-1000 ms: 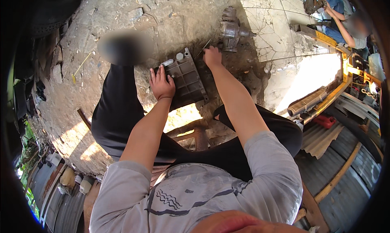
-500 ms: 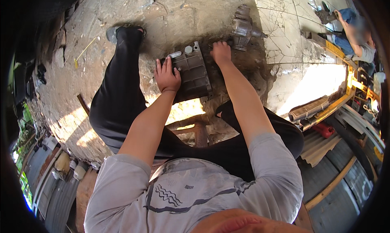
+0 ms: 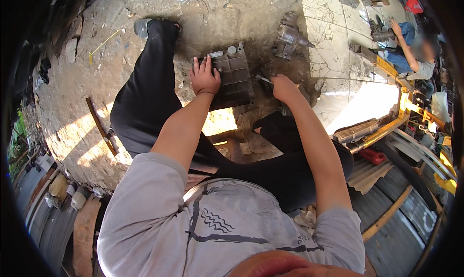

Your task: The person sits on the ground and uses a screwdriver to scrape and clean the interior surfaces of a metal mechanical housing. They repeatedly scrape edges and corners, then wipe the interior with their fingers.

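Observation:
A grey ribbed metal housing (image 3: pixel 235 70), like an engine or gearbox casing, stands on the dirty floor between my legs. A round light cap (image 3: pixel 232 50) sits near its far edge. My left hand (image 3: pixel 205 77) lies on the housing's left side, fingers stretched out and apart. To the right of the housing, my right hand (image 3: pixel 285 88) is closed around a slim, shiny metal tool (image 3: pixel 264 79), whose tip points left toward the housing. Its exact kind is too small to make out.
A metal machine part (image 3: pixel 288 37) lies beyond my right hand. Cracked tiles (image 3: pixel 333 35) begin at the right, where another person sits past a yellow frame (image 3: pixel 386 67). A long flat bar (image 3: pixel 100 125) lies left of my leg. Corrugated sheets (image 3: pixel 369 175) lie behind at the right.
My right hand has moved right and nearer to me, and the slim metal tool now shows in it. My left hand stays on the housing. The view has shifted slightly.

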A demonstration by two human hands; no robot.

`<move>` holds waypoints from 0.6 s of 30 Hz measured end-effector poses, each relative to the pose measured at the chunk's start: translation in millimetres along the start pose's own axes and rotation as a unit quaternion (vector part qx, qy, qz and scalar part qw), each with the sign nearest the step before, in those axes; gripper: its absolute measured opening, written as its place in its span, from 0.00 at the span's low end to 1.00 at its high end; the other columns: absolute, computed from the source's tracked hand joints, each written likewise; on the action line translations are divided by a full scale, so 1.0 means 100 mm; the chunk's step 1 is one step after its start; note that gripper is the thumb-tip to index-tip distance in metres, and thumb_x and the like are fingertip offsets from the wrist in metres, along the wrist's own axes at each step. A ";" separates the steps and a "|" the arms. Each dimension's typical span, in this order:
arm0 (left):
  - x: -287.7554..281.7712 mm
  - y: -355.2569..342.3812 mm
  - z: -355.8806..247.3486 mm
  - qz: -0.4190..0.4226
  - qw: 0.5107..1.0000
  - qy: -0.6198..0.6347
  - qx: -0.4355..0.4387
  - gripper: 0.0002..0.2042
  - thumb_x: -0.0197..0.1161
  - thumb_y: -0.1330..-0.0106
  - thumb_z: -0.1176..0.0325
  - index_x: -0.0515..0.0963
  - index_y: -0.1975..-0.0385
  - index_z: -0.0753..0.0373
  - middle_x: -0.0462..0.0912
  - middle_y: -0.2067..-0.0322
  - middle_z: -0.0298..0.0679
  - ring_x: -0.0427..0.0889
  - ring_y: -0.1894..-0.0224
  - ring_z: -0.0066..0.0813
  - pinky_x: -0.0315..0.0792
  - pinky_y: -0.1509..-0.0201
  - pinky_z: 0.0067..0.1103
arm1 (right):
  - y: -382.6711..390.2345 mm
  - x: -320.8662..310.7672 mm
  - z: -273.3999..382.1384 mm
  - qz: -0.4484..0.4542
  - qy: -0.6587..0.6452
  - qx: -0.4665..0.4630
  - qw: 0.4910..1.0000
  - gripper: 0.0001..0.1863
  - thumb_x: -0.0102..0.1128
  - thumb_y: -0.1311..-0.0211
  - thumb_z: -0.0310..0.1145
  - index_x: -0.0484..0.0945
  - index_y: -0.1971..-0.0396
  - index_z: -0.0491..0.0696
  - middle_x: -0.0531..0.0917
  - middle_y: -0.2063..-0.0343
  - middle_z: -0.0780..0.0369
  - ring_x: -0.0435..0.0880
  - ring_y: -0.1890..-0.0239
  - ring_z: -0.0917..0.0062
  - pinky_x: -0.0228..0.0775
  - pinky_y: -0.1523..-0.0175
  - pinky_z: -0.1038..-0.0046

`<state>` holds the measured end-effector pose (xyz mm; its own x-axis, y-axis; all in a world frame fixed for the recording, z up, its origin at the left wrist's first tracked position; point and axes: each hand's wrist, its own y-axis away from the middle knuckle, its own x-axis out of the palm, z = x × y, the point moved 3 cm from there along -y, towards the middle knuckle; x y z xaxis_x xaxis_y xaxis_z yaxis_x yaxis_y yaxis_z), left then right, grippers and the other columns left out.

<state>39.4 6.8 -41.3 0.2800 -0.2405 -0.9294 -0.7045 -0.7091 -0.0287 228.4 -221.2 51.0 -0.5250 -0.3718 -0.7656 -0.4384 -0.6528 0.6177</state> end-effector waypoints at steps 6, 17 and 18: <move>0.00 0.00 0.03 -0.009 1.000 0.001 -0.003 0.29 0.56 0.33 0.59 0.68 0.30 0.54 0.74 0.34 0.37 0.57 0.23 0.46 0.52 0.25 0.49 | 1.05 -0.58 0.57 -0.029 -0.074 -0.004 0.997 0.20 0.53 0.36 0.26 0.82 0.46 0.50 0.83 0.54 0.55 0.83 0.49 0.58 0.76 0.45 0.58; -0.01 0.00 0.04 -0.015 1.000 0.009 -0.005 0.29 0.56 0.33 0.59 0.69 0.30 0.54 0.74 0.34 0.37 0.58 0.24 0.46 0.52 0.25 0.50 | 0.61 -0.08 0.11 -0.189 -0.064 0.157 0.967 0.20 0.52 0.36 0.29 0.83 0.46 0.58 0.83 0.55 0.52 0.85 0.54 0.55 0.77 0.49 0.56; -0.01 -0.01 0.03 -0.018 1.000 0.009 0.005 0.29 0.56 0.34 0.59 0.69 0.30 0.54 0.74 0.34 0.37 0.58 0.24 0.46 0.53 0.25 0.50 | 0.58 -0.08 -0.04 -0.198 -0.089 0.148 0.965 0.22 0.51 0.36 0.28 0.81 0.44 0.59 0.84 0.57 0.51 0.85 0.53 0.55 0.77 0.49 0.54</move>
<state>38.2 9.9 -41.3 0.3163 -0.2266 -0.9212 -0.6998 -0.7114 -0.0653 209.9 -258.4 92.5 -0.3784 0.0052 -0.9256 -0.8057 -0.4942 0.3266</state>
